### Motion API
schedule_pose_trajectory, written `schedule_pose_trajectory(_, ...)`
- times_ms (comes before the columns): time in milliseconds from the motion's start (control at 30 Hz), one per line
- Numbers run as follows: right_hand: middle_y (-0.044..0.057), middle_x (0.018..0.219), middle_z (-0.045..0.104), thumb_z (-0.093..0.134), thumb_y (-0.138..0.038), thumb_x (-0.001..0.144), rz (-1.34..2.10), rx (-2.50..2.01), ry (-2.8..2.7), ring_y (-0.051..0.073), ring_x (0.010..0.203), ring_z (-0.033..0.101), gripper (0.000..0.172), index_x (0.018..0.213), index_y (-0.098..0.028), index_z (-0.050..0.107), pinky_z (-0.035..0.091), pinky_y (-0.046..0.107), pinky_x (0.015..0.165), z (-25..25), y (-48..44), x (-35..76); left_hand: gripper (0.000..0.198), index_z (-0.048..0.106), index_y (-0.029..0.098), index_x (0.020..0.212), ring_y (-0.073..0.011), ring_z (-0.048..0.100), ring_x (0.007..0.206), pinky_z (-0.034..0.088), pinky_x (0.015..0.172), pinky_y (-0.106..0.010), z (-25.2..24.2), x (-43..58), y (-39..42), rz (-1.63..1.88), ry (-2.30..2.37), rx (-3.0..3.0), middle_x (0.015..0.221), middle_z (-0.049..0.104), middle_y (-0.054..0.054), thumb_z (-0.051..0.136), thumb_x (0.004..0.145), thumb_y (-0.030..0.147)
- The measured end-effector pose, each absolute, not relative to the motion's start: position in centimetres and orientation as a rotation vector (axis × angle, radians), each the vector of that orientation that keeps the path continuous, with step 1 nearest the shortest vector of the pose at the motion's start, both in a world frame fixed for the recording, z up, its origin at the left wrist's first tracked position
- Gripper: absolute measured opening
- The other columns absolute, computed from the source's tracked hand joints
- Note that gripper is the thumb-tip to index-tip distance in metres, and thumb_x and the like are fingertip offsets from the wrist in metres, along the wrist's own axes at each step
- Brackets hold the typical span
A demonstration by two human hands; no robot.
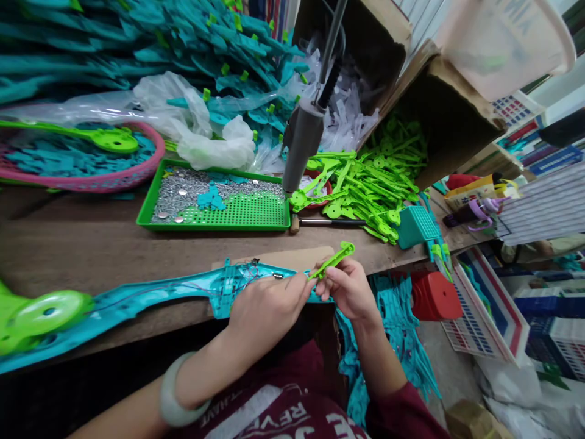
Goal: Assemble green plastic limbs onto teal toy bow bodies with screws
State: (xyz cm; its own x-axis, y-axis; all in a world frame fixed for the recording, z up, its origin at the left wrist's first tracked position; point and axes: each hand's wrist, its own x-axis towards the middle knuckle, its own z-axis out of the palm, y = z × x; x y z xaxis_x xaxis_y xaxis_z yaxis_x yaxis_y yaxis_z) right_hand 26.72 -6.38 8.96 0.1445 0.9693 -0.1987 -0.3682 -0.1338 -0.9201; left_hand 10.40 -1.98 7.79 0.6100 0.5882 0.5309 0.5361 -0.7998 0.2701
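Over the near edge of the bench, a narrow lime-green plastic part (336, 259) is held between both my hands. My left hand (269, 305) pinches its lower end, and my right hand (350, 286) closes its fingers around its middle. Beneath them lies a long turquoise plastic shell half (169, 289), its hollow side up, with thin wires and small fittings inside. My left hand covers part of that shell. A round lime-green plastic piece (50, 312) rests across the shell's left end. Whether a small fitting is between my fingertips cannot be made out.
Behind the shell stands a green tray (214, 227) of screws and small discs, with a grey electric screwdriver (304, 134) hanging above. A hammer (326, 222) lies beside piled lime-green parts (361, 189). A pink basket (150, 161) sits left; a red stool (436, 296) stands right.
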Motion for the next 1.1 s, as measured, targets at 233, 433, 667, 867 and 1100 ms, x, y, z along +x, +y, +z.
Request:
schedule_pose_trajectory(233,-0.001,0.092,0.062,0.076,-0.022,0.083,0.371,-1.373,-1.037,0.009,0.069,0.065,0.022,0.100,-0.024,0.062,0.059,0.020,0.056,8.3,-7.5,25.3,0.054,0.060,0.021,0.065,-0.0205,0.055,0.043,0.022,0.047,-0.033,8.3,10.8,-2.0,0.987,1.065,2.826,0.046,0.056,-0.002,0.031,0.108,0.032)
schedule_pose_trajectory(433,0.002,0.090,0.058,0.067,-0.014,0.090,0.012,-1.482,-1.451,0.011,0.075,0.060,0.013,0.099,-0.023,0.070,0.057,0.022,0.060,9.2,-7.7,26.1,0.047,0.062,0.021,0.066,-0.0187,0.056,0.048,0.026,0.051,-0.032,8.5,10.6,-2.2,0.943,1.025,2.886,0.049,0.056,-0.002,0.040,0.106,0.029)
schedule_pose_trajectory(667,0.003,0.088,0.060,0.061,-0.012,0.092,-0.029,-1.446,-1.515,0.012,0.078,0.061,0.010,0.096,-0.020,0.066,0.056,0.022,0.060,9.1,-7.6,26.0,0.049,0.061,0.021,0.065,-0.0210,0.056,0.047,0.023,0.050,-0.033,8.5,10.9,-2.6,0.871,1.098,2.871,0.048,0.057,-0.003,0.036,0.106,0.028)
schedule_pose_trajectory(867,0.003,0.085,0.058,0.063,-0.011,0.089,-0.206,-1.509,-1.524,0.011,0.071,0.060,0.010,0.092,-0.020,0.064,0.055,0.021,0.055,9.0,-7.8,25.7,0.047,0.058,0.021,0.064,-0.0210,0.055,0.044,0.025,0.050,-0.033,8.7,11.0,-2.9,0.934,1.107,2.904,0.045,0.053,-0.002,0.037,0.106,0.024)
schedule_pose_trajectory(1100,0.003,0.083,0.058,0.060,-0.010,0.091,-0.167,-1.552,-1.640,0.012,0.070,0.059,0.010,0.092,-0.019,0.063,0.054,0.023,0.058,9.8,-7.9,25.6,0.046,0.056,0.022,0.064,-0.0203,0.056,0.043,0.030,0.049,-0.033,8.7,10.8,-3.0,0.896,1.118,2.967,0.046,0.054,-0.001,0.036,0.105,0.020)
